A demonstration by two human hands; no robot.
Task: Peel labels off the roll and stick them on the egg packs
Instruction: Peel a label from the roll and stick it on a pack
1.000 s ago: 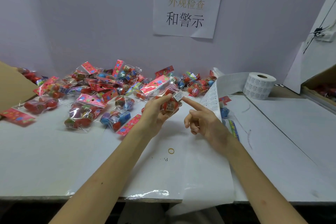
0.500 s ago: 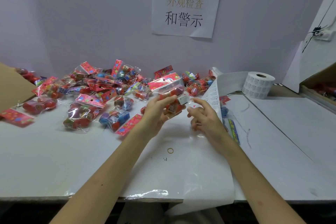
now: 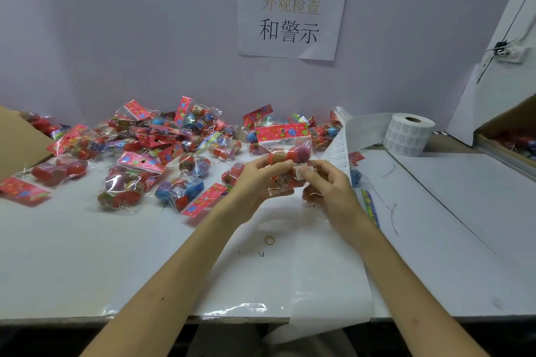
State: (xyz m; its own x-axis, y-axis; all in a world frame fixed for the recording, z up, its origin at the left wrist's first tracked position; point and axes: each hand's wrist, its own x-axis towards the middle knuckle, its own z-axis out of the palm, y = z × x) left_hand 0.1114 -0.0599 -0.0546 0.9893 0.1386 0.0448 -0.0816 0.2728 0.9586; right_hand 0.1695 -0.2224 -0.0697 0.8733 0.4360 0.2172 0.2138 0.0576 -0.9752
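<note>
My left hand (image 3: 255, 182) grips a clear egg pack (image 3: 285, 148) with a red flowered header, held upright above the table middle. A small white label (image 3: 300, 172) sits on the pack's lower front. My right hand (image 3: 327, 185) presses on that label with thumb and fingertips curled against the pack. The label roll (image 3: 409, 133) stands at the back right, and its backing strip (image 3: 338, 151) runs from it down over the table's front edge. A heap of egg packs (image 3: 162, 148) lies at the back left.
A cardboard flap (image 3: 17, 139) juts in at the far left. An open box (image 3: 510, 136) holding more packs is at the right edge. A rubber band (image 3: 269, 240) lies on the white table (image 3: 72, 255) in front of my hands. A paper sign (image 3: 290, 11) hangs on the wall.
My right hand went from pointing with a finger to closing in on the pack and pressing the label. The pack has been turned upright, header on top.
</note>
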